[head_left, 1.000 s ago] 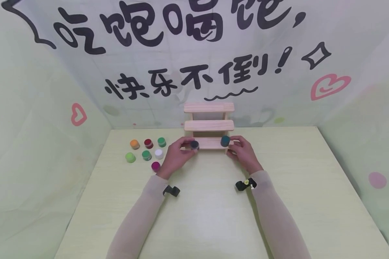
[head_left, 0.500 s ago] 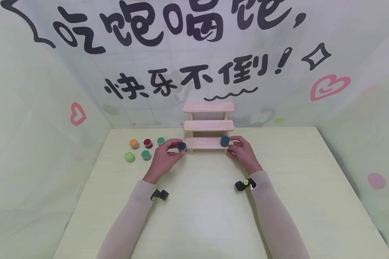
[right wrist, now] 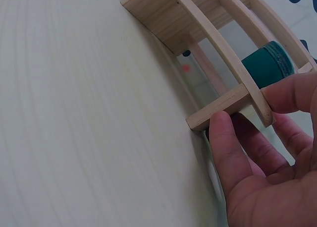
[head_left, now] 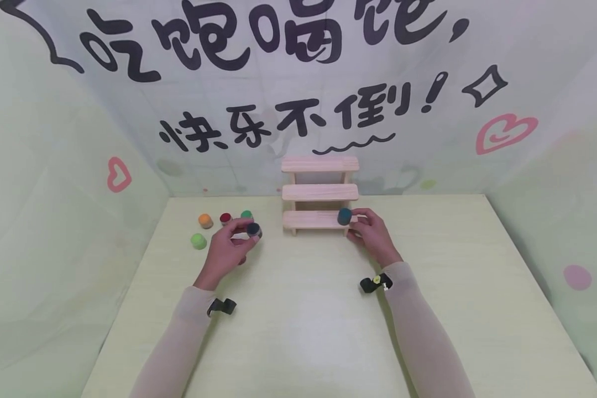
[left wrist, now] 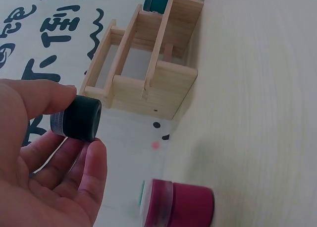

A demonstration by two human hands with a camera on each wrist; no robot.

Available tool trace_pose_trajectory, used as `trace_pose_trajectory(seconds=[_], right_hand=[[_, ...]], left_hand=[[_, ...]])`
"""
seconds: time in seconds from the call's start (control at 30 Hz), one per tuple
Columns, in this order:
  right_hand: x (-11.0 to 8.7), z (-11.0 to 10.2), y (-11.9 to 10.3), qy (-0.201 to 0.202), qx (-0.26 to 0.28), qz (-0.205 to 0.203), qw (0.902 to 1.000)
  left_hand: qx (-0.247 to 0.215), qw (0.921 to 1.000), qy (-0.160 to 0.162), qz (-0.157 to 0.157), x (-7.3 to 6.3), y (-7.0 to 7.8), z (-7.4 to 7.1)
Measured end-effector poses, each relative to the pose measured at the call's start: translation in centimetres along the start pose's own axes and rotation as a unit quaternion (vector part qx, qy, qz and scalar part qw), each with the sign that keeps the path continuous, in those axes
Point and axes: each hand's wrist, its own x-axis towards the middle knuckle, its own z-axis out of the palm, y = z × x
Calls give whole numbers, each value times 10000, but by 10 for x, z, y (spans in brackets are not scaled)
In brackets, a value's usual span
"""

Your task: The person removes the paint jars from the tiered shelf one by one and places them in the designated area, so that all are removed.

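A small paint jar with a dark lid [head_left: 254,230] is pinched between the thumb and fingers of my left hand [head_left: 226,251], held up above the table. In the left wrist view this dark jar [left wrist: 81,118] looks tipped sideways. My right hand [head_left: 375,235] grips the right end of the lowest step of a three-step wooden shelf stand [head_left: 320,192]. A teal paint jar [head_left: 345,216] stands upright on that step, close to the right fingertips. In the right wrist view, one digit presses the stand's leg [right wrist: 220,108] while another lies by the jar's base.
Left of the stand are more paint jars: orange [head_left: 205,221], dark red [head_left: 225,219], green [head_left: 246,215] and light green [head_left: 198,241]. A magenta jar [left wrist: 185,204] lies below the left hand, mostly hidden in the head view. A printed cloth [head_left: 258,166] hangs behind.
My left hand has moved left, away from the stand, carrying the dark jar over towards the other jars and covering some of them. The right hand and the teal jar have stayed in place.
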Motion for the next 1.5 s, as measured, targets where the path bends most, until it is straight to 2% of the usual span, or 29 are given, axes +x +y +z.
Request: trace_pose_trajectory(seconds=[0.07,0.27,0.57,0.8,1.0,1.23,1.5], right_hand=[[0,0,1,10,17,21,10000],[0,-1,1,9,-23,40,10000],[1,1,0,33,57,8,10000],[2,1,0,-5,60,9,10000],[3,0,1,1,58,-4,10000],[3,1,2,24,25,14,10000],[4,1,3,52,46,-7,10000]], left_hand=[[60,10000,32,-60,-2,-5,-6],[311,9989,343,65,-10,-20,-22],[281,9975,640,-49,-21,-36,-43],[465,9949,835,-337,-27,-49,-57],[636,9932,772,-592,-30,-59,-63],[945,9900,452,-941,-31,-68,-63],[1104,9889,231,-965,-32,-72,-62]])
